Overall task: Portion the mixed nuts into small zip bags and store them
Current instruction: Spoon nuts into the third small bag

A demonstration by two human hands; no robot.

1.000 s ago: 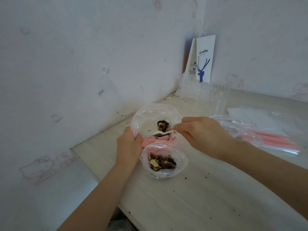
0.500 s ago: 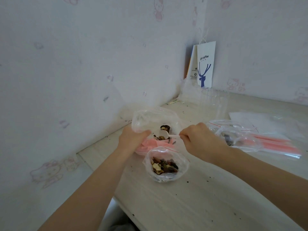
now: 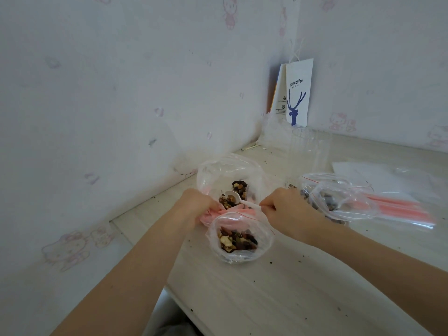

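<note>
Portioning is being judged midway, storing not yet begun. By the left hand point(image 3: 196, 207) the one big bag point(image 3: 218, 168) is being gripped at its rim. One spoon point(image 3: 231, 194), among the mixed nuts point(image 3: 238, 186) inside it, is being pinched by the right hand point(image 3: 288, 212). One small zip bag point(image 3: 238, 241), just before the big bag, is being filled. The filled bags point(image 3: 337, 197) right of it cannot be counted.

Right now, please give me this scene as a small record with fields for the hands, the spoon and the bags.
left hand: grips the large bag at its rim
right hand: pinches the white spoon by its handle
spoon bowl: inside the large bag, among the mixed nuts
small zip bag: open, nearer than the large bag, holds nuts
other bags: hold nuts, lie right of the hands on the table
corner: paper coffee bag stands there
</note>
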